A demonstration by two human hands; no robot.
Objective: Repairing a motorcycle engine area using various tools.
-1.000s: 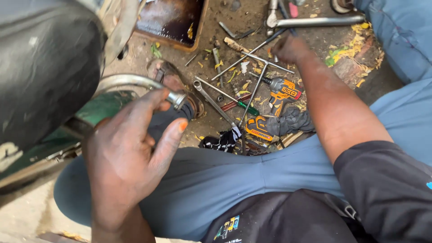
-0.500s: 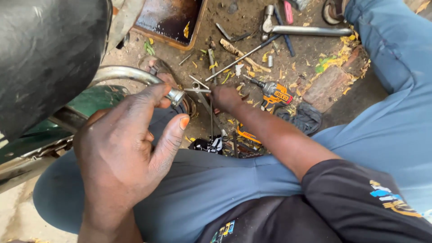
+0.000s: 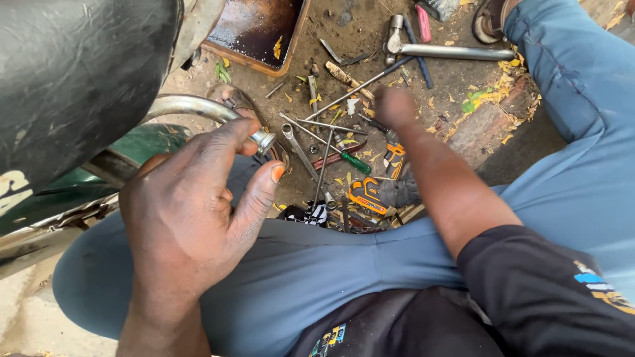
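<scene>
Now the right hand (image 3: 395,106) has reached farther over the tools (image 3: 331,142), grip blurred.

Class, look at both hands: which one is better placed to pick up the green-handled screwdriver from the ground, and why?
Probably the right hand: it hovers empty over the scattered tools, close to the green-handled screwdriver. The left hand is occupied, fingers on the metal tube end.

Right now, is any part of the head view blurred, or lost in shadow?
Head view: the right hand is smeared by motion blur over the scattered tools; the left hand at the chrome fitting is sharp; daylight is soft, with no harsh glare; the black seat at upper left is dark and shows little detail.
</scene>
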